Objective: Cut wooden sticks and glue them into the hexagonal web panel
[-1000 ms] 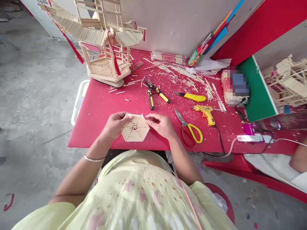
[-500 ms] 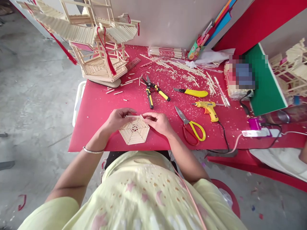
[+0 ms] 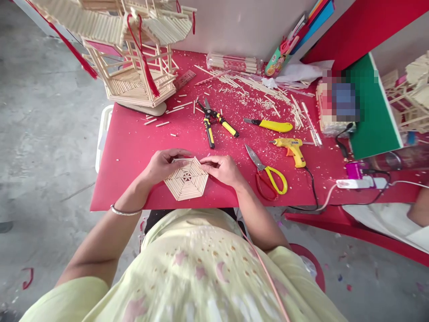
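A hexagonal panel of pale wooden sticks (image 3: pixel 187 183), laid in rings around a small centre opening, is at the table's front edge. My left hand (image 3: pixel 163 166) grips its upper left side, thumb on top and fingers behind the far edge. At the upper right corner, my right hand (image 3: pixel 224 170) pinches the rim between thumb and fingers. Both hands are closed on the panel, and some fingertips are hidden. To the right of my right hand lie scissors (image 3: pixel 268 172) with red and yellow handles. Yellow-and-black pliers (image 3: pixel 214 123) rest beyond the panel.
A stick-built pavilion model (image 3: pixel 140 85) with red tassels stands back left. A yellow cutter knife (image 3: pixel 273 125), a corded glue gun (image 3: pixel 291 150) and a power strip (image 3: pixel 362 183) are on the right. Loose sticks (image 3: pixel 254 89) and scraps litter the back of the red table (image 3: pixel 134 147).
The whole view has shifted slightly. Both hands keep their hold on the hexagonal panel, with only slight finger movement; the tools lie as before.
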`<state>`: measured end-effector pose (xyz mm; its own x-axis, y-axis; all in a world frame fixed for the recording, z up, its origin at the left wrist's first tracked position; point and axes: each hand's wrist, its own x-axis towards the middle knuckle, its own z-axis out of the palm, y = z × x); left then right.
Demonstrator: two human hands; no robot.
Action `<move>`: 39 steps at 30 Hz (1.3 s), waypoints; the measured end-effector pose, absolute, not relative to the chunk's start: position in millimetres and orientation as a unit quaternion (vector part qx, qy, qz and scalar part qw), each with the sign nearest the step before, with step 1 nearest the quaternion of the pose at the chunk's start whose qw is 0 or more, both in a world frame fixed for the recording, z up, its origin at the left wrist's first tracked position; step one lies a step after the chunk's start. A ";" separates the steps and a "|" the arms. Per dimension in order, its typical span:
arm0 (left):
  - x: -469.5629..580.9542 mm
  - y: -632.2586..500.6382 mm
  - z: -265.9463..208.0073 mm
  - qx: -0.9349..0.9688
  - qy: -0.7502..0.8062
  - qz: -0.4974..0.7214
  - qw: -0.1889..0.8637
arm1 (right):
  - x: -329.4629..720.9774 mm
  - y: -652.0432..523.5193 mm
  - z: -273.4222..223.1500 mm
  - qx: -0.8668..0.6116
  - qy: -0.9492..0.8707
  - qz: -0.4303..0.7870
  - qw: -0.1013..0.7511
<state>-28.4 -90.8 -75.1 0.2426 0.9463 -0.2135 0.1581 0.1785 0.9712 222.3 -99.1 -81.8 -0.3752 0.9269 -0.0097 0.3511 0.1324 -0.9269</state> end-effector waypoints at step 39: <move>-27.7 -93.1 -76.4 0.644 0.491 0.304 0.502 | 221.9 -101.3 -78.1 -0.472 -0.697 0.445 0.307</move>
<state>-27.7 -93.1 -76.4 0.3322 0.9378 -0.1009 0.3268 -0.0141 0.9450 221.9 -101.3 -78.1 -0.3659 0.9306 0.0089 0.3841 0.1597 -0.9094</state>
